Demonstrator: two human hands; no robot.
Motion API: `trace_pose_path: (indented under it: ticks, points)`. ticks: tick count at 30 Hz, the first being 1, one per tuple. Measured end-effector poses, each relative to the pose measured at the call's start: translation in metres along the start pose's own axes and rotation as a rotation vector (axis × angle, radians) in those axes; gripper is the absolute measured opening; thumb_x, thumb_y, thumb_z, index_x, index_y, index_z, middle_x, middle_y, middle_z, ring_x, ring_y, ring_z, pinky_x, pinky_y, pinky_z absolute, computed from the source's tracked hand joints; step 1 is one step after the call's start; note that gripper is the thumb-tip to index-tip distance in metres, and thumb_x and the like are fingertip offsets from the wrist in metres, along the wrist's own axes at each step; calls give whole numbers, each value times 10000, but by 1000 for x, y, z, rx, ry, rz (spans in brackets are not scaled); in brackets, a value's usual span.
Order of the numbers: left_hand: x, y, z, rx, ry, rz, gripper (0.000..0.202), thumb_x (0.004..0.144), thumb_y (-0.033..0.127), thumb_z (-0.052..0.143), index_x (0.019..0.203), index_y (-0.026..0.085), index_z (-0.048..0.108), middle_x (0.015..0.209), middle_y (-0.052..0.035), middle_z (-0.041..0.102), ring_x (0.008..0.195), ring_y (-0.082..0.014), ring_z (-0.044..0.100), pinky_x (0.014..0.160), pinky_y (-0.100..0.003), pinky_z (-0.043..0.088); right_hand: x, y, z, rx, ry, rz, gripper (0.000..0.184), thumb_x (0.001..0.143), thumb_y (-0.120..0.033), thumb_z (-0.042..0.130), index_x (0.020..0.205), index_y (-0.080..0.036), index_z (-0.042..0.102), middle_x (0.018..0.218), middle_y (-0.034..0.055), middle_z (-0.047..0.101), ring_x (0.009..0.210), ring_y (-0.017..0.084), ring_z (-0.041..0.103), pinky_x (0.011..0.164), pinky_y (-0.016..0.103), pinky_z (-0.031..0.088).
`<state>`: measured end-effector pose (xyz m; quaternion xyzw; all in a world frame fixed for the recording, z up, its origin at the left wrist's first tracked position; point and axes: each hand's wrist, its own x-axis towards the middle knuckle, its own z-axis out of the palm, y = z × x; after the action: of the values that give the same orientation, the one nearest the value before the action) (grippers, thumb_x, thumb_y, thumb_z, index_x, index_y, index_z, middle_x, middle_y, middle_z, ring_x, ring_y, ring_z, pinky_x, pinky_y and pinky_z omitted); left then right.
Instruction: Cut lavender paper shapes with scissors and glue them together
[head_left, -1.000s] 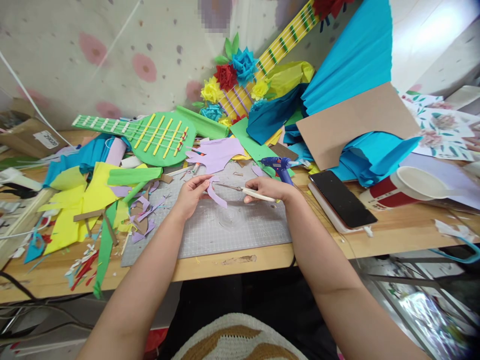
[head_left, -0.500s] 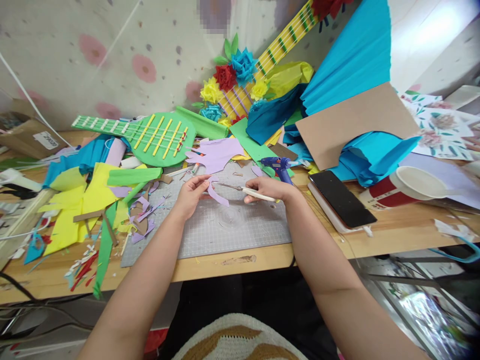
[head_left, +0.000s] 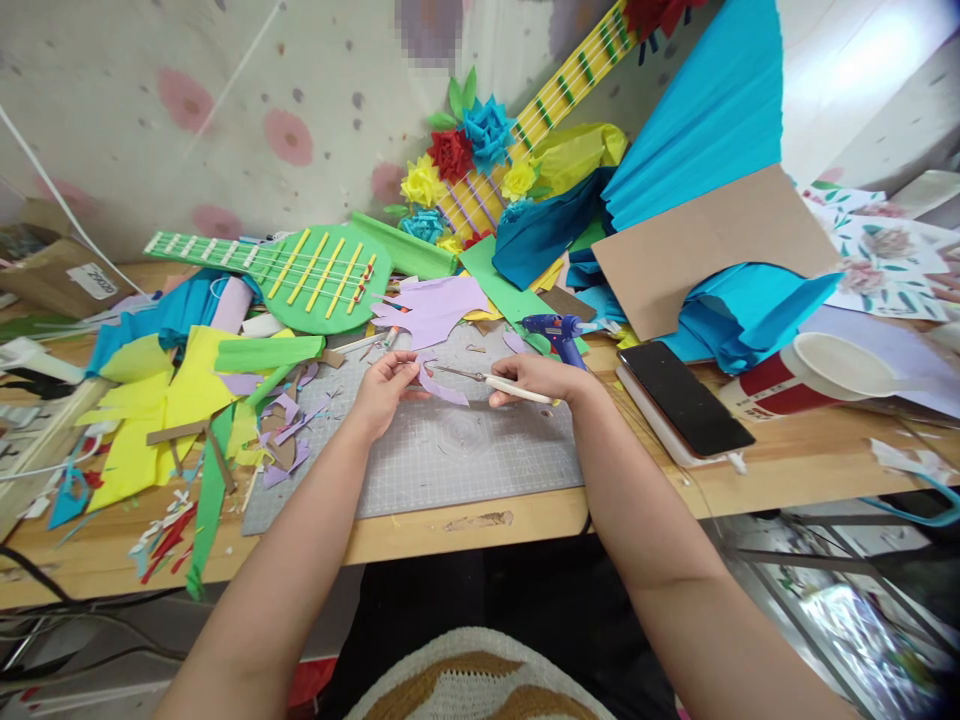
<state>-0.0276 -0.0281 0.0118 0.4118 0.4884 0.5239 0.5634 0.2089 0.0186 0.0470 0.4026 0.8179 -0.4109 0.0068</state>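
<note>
Scissors (head_left: pixel 521 389) with white handles were gripped in the right hand (head_left: pixel 531 374), their blades pointing left toward a curved lilac strip (head_left: pixel 447 394). The left hand (head_left: pixel 384 392) pinched that strip's upper end over the grey cutting mat (head_left: pixel 420 480), though whether blades and paper touched was unclear. A blue glue gun (head_left: pixel 551 326) lay just beyond the right hand.

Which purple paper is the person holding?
The thin curved strip, pinched in the left hand. The big purple sheet lies behind it and the purple scraps lie to the left, both unheld.
</note>
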Motion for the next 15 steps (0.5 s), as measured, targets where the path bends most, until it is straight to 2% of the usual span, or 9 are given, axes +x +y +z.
trace_pose_path:
  ticks: [15]
  points:
    - [1,-1,1,-35,4,7,312,620,283,710,805,163,489,637,55,526,600,-84,582,580,-248,550,5,3,4,-114,181,68,504,556,-663,608,614,-191,438,588,-33,405,587,108,356,525,245,182]
